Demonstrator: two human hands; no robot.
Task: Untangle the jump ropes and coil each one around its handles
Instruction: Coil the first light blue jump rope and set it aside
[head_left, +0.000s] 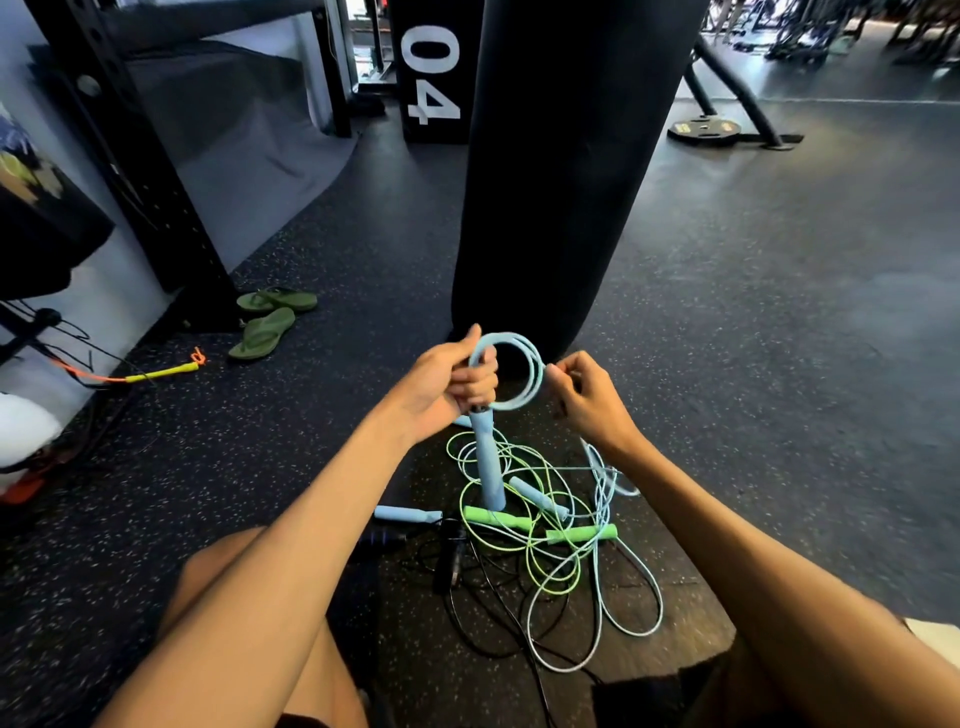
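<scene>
My left hand (452, 382) grips the top of a light blue jump rope handle (487, 462) that hangs upright, together with several light blue rope loops (522, 371) coiled above it. My right hand (584, 397) pinches the right side of those loops. Below, on the floor, lies a tangle: a green rope (524, 551) with two green handles (498, 518), more light blue rope (631, 597), two more light blue handles (408, 515) and a black rope with a dark handle (452, 558).
A black punching bag (561, 171) hangs just beyond my hands. Green flip-flops (267, 322) and a yellow-orange rope (156, 371) lie at the left near a black rack post (130, 156). A weight plate (704, 130) sits at the far right. My knees frame the pile.
</scene>
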